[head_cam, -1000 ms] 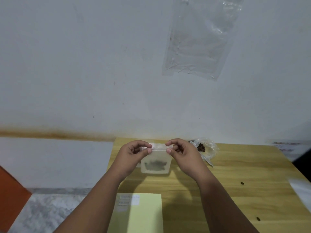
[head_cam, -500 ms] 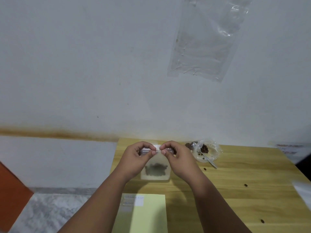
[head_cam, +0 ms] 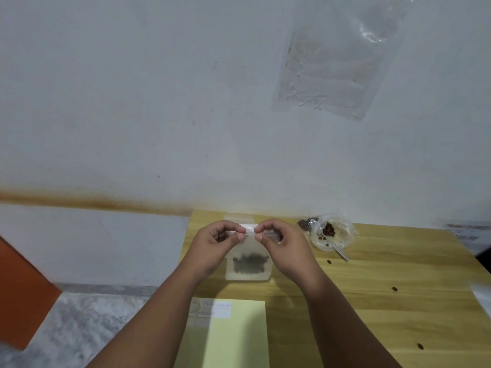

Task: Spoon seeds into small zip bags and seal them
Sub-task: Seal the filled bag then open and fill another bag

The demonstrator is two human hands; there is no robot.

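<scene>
Zip bag (head_cam: 249,257) of seeds (head_cam: 249,263), held upright between left hand (head_cam: 216,245) and right hand (head_cam: 281,247), both pinching its top strip; light, limp, slippery film, best gripped along that seal.

Head camera, forward-down over table (head_cam: 372,309)

The table (head_cam: 372,301) is showing honey-yellow wood grain at lower right. The bag (head_cam: 248,274) at centre is looking frosted white — seeds (head_cam: 249,262) inside are showing dark brown. A pad (head_cam: 239,335) below is glowing pale yellow. A rusty orange streak (head_cam: 93,203) is running across the grey-white wall (head_cam: 132,88).
</scene>
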